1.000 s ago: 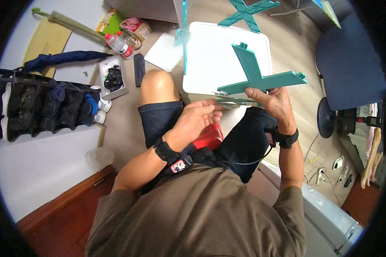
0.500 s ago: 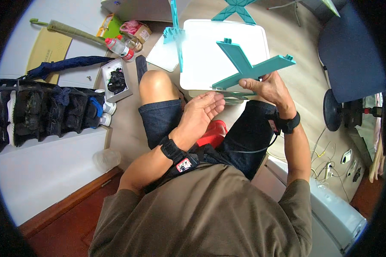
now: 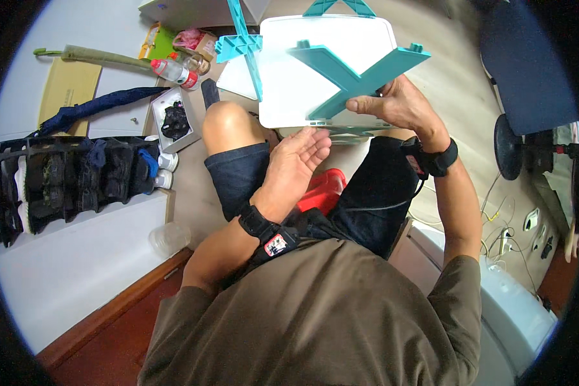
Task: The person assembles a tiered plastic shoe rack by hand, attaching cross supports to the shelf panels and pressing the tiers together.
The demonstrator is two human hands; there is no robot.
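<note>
Basically, R grip (image 3: pixel 410 110) clasps teal X-pc (image 3: pixel 352 82), part-hiding it; L grip (image 3: pixel 294 159) unclenched.

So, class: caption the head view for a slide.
Right hand grips a teal X-shaped piece; left hand open near the edge of a white panel.

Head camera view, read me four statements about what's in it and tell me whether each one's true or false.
1. The right hand holds a teal X-shaped plastic piece. True.
2. The left hand grips a clear plastic bottle. False: the left hand is open near the near edge of the white rounded rectangular board, with nothing visible in its grasp.
3. Another teal plastic piece stands at the board's left edge. True.
4. The long dark blue fabric umbrella is spread open. False: the umbrella is furled.
</note>
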